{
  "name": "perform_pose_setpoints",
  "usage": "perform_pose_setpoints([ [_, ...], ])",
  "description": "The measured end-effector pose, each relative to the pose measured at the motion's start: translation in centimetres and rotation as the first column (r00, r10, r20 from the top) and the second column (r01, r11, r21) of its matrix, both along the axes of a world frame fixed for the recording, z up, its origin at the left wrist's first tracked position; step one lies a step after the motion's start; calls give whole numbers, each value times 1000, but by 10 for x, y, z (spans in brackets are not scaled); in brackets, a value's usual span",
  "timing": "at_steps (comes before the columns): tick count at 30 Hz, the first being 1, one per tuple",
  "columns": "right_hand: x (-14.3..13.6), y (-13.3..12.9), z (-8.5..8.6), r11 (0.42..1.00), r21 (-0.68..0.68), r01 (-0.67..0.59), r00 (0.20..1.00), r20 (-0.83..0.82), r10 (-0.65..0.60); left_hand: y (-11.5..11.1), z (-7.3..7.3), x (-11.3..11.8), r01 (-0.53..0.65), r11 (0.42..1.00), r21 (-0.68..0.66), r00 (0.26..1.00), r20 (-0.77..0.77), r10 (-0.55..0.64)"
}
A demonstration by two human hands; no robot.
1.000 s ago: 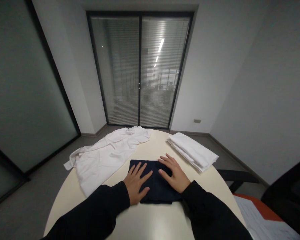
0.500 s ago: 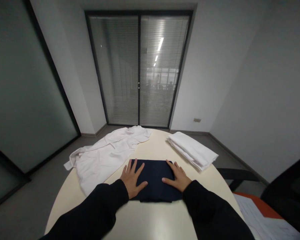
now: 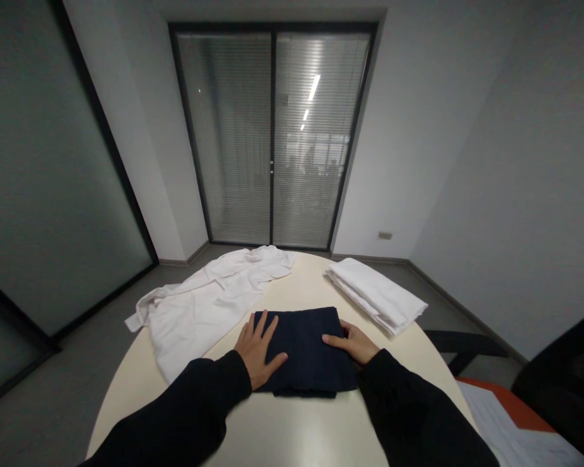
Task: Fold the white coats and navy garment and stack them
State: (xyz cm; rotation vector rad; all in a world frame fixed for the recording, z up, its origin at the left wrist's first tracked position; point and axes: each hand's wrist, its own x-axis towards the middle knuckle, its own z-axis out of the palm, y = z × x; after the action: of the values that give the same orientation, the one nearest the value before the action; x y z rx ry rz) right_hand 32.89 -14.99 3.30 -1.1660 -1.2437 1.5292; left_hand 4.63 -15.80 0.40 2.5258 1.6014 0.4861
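Note:
A folded dark navy garment (image 3: 302, 350) lies on the round cream table (image 3: 292, 431) in front of me. My left hand (image 3: 261, 353) rests flat on its left part, fingers spread. At the right edge, my right hand (image 3: 355, 342) grips the garment, with the thumb on top and the other fingers tucked beneath, partly hidden. What kind of garment it is does not show. Beyond my left hand, a white shirt (image 3: 204, 311) is spread loosely over the table's left side.
A folded white cloth (image 3: 377, 292) lies at the table's back right. Right of the table are a dark chair (image 3: 564, 370) and papers (image 3: 511, 415) with an orange-red sheet or folder (image 3: 509, 403). A glass door with blinds (image 3: 272, 136) stands behind.
My right hand has gone from lying spread on the garment to pinching its right edge, lifting that edge slightly. My left hand has stayed in place.

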Motion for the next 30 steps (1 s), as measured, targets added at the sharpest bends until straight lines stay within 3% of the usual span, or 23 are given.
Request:
perform_pose_setpoints([
  [5, -7, -6, 0, 991, 124, 51, 998, -45, -45, 7, -8, -2, -9, 1000, 28, 998, 58, 7],
  [10, 5, 0, 20, 961, 256, 102, 992, 41, -116, 12, -11, -2, -68, 998, -16, 995, 75, 69],
  [15, 25, 8, 40, 866, 441, 237, 947, 95, -307, 11, -11, -1, -78, 996, -38, 997, -3, 78],
  [20, 35, 17, 61, 793, 542, 277, 923, 78, -376, 10, -11, -2, -65, 997, -33, 998, -30, 64],
  [25, 44, 37, 79, 676, 625, 390, 884, -49, -465, 9, -10, -4, -56, 998, -28, 998, -27, 56],
  [30, 60, 61, 83, 532, 655, 537, 812, -231, -535, 8, -9, -5, -48, 998, -38, 998, -44, 47],
])
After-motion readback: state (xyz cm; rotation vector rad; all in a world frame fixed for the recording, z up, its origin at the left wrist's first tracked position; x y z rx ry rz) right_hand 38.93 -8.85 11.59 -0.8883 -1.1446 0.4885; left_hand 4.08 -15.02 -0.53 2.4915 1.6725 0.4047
